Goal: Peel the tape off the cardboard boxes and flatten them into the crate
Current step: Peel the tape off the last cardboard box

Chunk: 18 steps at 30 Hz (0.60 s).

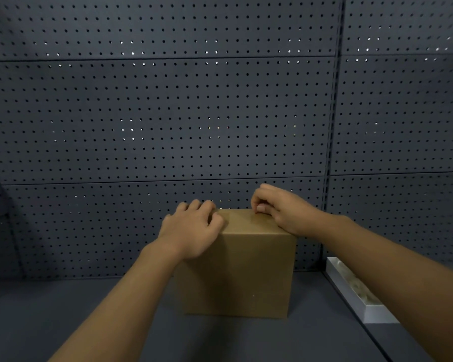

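Closed brown cardboard box (239, 267) stood on dark grey shelf (63, 309), lower centre of frame.
Top left edge is gripped by curled left hand (194, 228); top surface is pinched at by right hand (277, 207).

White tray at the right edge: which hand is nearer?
Right. The right hand is on the cardboard box's top, tray-side; the left hand grips its far corner from the white tray.

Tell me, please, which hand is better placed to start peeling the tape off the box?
Probably the right hand: its fingertips are curled onto the box top by the far edge, as if picking at tape. The left hand grips the left top edge, steadying it.
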{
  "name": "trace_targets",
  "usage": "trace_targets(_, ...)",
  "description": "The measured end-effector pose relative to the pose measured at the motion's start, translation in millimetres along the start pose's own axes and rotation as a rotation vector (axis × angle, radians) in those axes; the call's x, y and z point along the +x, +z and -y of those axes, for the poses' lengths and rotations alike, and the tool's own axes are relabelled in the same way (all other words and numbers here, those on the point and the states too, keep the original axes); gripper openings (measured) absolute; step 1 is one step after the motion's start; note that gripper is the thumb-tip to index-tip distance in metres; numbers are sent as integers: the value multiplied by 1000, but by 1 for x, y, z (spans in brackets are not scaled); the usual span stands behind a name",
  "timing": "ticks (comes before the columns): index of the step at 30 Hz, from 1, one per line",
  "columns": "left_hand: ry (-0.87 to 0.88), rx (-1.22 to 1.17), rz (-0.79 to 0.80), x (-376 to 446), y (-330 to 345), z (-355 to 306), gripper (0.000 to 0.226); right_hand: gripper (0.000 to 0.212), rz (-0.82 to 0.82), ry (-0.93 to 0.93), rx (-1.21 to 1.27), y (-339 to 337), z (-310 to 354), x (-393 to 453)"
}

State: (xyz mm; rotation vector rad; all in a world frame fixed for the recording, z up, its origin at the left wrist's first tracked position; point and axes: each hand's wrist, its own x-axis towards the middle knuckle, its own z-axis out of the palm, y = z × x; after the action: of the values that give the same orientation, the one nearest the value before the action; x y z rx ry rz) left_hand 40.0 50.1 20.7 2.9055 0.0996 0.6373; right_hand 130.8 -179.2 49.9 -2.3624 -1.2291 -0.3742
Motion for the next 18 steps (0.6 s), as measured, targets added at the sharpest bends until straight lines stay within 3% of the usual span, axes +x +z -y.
trace_targets(11,0,-3,1,-3,-3,0,41,12,8,-8,119,0,-4,1)
trace_targets(18,-2,-2,11,-3,-3,1,41,6,197,30,150,-24,4,14)
